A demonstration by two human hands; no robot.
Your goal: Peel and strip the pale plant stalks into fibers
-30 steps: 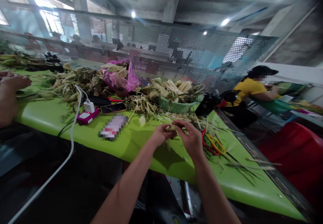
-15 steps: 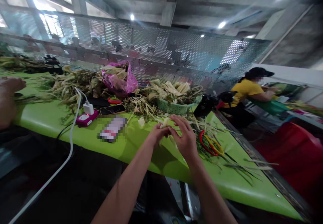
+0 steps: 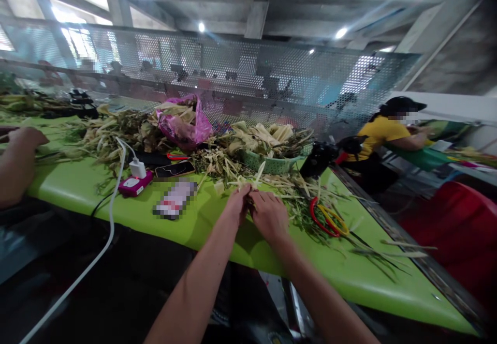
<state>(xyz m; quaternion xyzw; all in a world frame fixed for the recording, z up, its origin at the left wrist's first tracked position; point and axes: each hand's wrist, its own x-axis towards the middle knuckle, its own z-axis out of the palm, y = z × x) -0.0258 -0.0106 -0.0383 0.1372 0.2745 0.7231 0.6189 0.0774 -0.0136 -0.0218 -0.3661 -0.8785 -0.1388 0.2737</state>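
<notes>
Above the green table my left hand [image 3: 237,202] and my right hand [image 3: 269,212] meet, fingers closed together on a pale corn husk [image 3: 259,174]. One light strip of it sticks up between the fingertips; the rest is hidden by the hands. Just beyond lie loose dry stalks and husk scraps [image 3: 221,165]. A green basket [image 3: 267,165] heaped with dried husks stands behind them. To the right of my right hand, scissors with red and yellow handles [image 3: 330,220] rest on green stems.
Left of my hands are a phone [image 3: 175,199], a dark phone [image 3: 174,168] and a magenta power socket [image 3: 135,183] with a white cable. A pink bag [image 3: 185,126] sits behind. Another person's hand [image 3: 27,139] is at far left; a person in yellow [image 3: 382,134] sits right.
My right hand has turned and its fingers have lowered and curled in against the left hand. The husk strip now points upward between them. The view has shifted slightly.
</notes>
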